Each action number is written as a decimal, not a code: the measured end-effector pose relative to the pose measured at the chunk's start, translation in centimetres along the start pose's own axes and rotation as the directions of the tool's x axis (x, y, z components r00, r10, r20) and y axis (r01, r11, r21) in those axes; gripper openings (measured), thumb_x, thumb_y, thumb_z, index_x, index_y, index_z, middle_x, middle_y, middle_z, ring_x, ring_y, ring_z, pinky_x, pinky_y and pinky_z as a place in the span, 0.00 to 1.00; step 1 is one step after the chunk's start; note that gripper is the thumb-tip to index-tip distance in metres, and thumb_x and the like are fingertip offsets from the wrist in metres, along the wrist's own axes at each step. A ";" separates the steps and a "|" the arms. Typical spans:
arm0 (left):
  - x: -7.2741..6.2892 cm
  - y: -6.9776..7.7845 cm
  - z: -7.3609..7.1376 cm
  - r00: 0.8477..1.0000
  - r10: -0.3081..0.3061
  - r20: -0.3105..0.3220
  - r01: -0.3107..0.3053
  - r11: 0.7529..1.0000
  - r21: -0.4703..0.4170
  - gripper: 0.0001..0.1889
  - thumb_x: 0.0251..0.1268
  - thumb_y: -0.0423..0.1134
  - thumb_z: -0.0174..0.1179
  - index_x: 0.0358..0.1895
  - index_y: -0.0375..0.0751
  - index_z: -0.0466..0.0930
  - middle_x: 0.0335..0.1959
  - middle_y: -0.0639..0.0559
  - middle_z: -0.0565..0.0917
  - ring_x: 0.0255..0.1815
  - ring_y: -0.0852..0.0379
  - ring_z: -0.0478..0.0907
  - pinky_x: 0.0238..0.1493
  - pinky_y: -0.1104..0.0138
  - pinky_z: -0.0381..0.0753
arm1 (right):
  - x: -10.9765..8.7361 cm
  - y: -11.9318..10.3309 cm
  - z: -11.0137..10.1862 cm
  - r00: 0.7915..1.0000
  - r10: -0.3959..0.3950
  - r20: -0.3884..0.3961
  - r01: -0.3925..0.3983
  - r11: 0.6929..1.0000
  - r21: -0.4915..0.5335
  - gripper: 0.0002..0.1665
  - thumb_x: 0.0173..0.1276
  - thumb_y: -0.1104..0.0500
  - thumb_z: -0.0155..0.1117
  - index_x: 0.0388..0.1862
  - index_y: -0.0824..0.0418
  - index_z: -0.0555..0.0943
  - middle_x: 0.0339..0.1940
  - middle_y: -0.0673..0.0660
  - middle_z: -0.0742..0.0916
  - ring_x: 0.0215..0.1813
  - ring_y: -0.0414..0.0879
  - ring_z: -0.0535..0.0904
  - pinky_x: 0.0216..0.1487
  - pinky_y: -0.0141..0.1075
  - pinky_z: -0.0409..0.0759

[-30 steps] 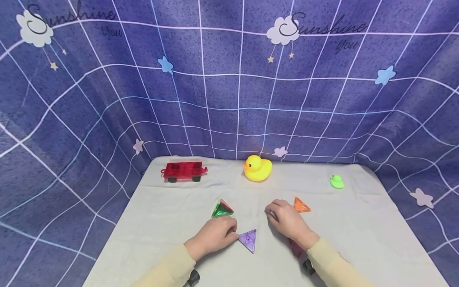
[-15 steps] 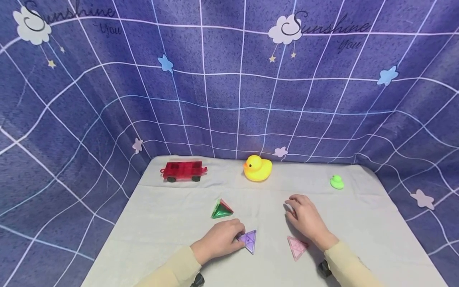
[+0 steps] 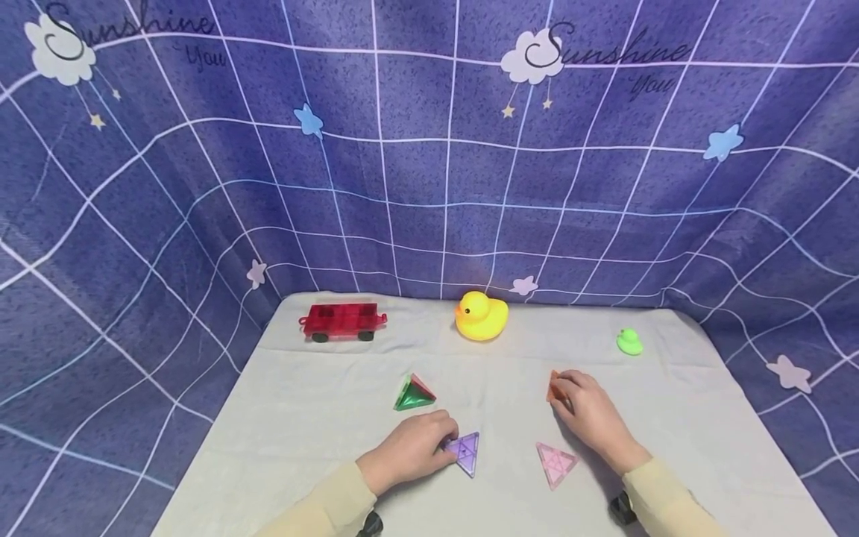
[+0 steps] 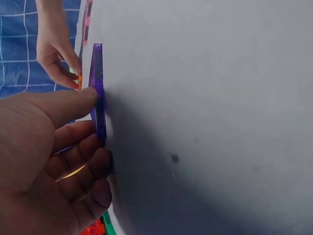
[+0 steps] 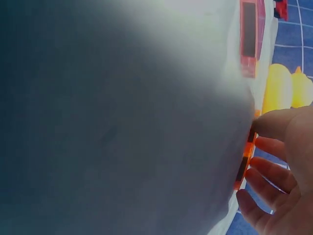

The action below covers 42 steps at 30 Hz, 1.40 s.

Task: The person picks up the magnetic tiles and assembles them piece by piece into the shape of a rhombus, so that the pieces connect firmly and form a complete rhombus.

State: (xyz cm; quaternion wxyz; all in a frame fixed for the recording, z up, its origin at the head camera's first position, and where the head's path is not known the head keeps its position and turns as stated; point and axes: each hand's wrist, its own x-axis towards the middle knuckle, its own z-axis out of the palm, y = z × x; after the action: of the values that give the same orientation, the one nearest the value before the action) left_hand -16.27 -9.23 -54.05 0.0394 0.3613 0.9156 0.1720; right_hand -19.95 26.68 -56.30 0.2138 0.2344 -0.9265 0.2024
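My left hand (image 3: 409,451) pinches a purple triangular magnetic tile (image 3: 467,450) between thumb and fingers; the left wrist view shows the tile (image 4: 99,93) edge-on. Farther right, my right hand (image 3: 596,418) has its thumb and fingertips on the edges of an orange triangular magnetic tile (image 3: 553,387), gripping it low at the table. Fingers cover most of the orange tile in the head view; its edge (image 5: 242,169) shows in the right wrist view. Between the hands and nearer me, a pink triangular tile (image 3: 555,464) lies flat. Beyond my left hand stands a green and red tile pyramid (image 3: 414,394).
A red toy wagon base (image 3: 344,321) is at the back left of the white-covered table (image 3: 302,418). The yellow duck (image 3: 482,316) sits back centre, with a small green duck (image 3: 629,341) at back right. Blue patterned cloth (image 3: 416,171) hangs behind.
My right hand has moved rightward and come onto the orange tile, uncovering the pink one. My left hand has shifted slightly right and taken hold of the purple tile.
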 end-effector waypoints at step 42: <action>0.2 -0.9 0.0 0.997 0.067 0.041 -0.064 0.996 -0.065 0.08 0.67 0.43 0.73 0.45 0.51 0.86 0.36 0.66 0.77 0.35 0.71 0.72 0.41 0.73 0.74 | 1.8 1.0 -1.6 0.974 0.107 0.198 -0.110 0.994 0.006 0.17 0.55 0.65 0.83 0.41 0.67 0.86 0.28 0.52 0.76 0.29 0.43 0.70 0.31 0.40 0.72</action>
State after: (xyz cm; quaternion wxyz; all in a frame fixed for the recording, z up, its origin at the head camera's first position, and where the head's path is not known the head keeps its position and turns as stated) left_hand -16.95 -9.69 -54.33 0.0650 0.3933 0.8963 0.1943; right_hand -21.45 27.62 -54.31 0.1077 0.2043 -0.9527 0.1975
